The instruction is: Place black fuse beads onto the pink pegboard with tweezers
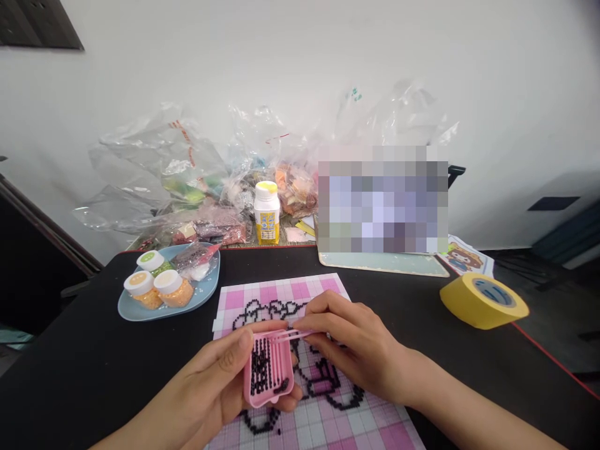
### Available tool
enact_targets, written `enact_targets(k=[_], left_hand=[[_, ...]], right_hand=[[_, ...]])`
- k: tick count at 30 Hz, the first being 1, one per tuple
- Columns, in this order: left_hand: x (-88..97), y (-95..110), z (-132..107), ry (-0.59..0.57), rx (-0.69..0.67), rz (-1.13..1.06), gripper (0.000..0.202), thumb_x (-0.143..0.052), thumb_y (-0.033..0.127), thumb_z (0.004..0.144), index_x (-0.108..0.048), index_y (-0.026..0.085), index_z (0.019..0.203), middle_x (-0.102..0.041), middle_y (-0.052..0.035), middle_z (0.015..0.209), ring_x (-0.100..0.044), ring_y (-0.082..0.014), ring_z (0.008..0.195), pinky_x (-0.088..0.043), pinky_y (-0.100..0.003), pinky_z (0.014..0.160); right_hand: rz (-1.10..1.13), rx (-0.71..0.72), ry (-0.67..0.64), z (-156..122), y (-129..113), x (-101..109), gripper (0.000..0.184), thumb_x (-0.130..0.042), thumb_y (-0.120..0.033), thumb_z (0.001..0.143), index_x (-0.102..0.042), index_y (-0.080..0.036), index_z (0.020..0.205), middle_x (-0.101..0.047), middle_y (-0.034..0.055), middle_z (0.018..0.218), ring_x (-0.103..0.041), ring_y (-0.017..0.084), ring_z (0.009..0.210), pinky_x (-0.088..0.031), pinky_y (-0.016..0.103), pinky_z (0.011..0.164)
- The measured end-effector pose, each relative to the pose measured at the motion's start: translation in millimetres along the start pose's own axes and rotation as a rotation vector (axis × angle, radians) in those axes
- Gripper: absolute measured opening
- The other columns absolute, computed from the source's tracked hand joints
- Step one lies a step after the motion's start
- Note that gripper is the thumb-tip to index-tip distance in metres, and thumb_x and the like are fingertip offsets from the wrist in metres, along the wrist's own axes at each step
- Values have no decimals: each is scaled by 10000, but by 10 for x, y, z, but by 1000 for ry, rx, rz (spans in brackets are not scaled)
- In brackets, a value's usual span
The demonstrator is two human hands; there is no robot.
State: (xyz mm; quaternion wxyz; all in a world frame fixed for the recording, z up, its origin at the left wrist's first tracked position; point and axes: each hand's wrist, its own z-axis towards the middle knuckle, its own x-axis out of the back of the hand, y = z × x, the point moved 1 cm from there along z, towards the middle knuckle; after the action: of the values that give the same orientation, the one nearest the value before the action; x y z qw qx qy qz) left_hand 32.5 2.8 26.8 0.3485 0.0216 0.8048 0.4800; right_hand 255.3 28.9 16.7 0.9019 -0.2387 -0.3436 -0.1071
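Around tray, curled left hand

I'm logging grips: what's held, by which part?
Left hand: small pink ridged plastic tray, by rim and underside. Right hand: slim pale-pink tweezers, pinched behind the tips.

Your L-hand grip has the small pink tray, tilted toward you, black beads lining its grooves, mostly on the L side. Your R-hand grip pinches pale tweezers, tips at the tray's upper R; can't tell if they're touching a bead. Under both hands: pink-&-white checked board w/ black bead outlines, on the black worktop. To your L, blue plate w/ 3 lidded jars + a plastic bag. Far side: white-&-yellow bottle, clear bags behind. Far R, yellow tape roll.
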Motion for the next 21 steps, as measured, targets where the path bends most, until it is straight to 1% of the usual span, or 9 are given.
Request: enact_targets(k=[5,9,13,17,21], left_hand=[[-6,10,1,-15,15,19,423,-484,426,975,-641,173,1275,-762,-106,974,-703,-295,956,-500,-430,901],[-18,20,9,-22,14,9,402,-513,437,960,-666,195,1243,-772,-100,975,-716,-292,937,-510,-419,883],[-11,9,10,14,12,8,416,-513,439,961,-652,182,1257,-763,-111,1019,-713,-289,924,-516,-418,875],[-10,20,0,57,-15,-10,423,-508,438,963,-649,169,1258,-766,-112,969,-715,-278,870,-530,-398,823],[-8,51,-5,98,-40,18,461,-444,458,984,-684,136,1211,-776,-115,881,-708,-254,811,-539,-363,784]], right_hand=[[-7,6,-6,8,-12,7,181,-465,-131,990,-592,-130,1119,-604,84,947,-593,139,789,-523,243,626],[-27,22,12,26,-26,20,164,-463,-123,990,-597,-124,1085,-619,83,927,-599,142,798,-519,240,627],[-51,28,69,28,-41,50,169,-465,-110,982,-607,-115,1074,-613,75,903,-590,135,793,-501,227,614],[-48,-2,75,28,-43,83,167,-474,-102,972,-620,-120,1050,-598,67,890,-576,127,771,-486,220,600],[-47,-16,82,26,-21,91,161,-479,-108,968,-617,-131,1047,-593,62,882,-573,127,754,-470,220,579]])
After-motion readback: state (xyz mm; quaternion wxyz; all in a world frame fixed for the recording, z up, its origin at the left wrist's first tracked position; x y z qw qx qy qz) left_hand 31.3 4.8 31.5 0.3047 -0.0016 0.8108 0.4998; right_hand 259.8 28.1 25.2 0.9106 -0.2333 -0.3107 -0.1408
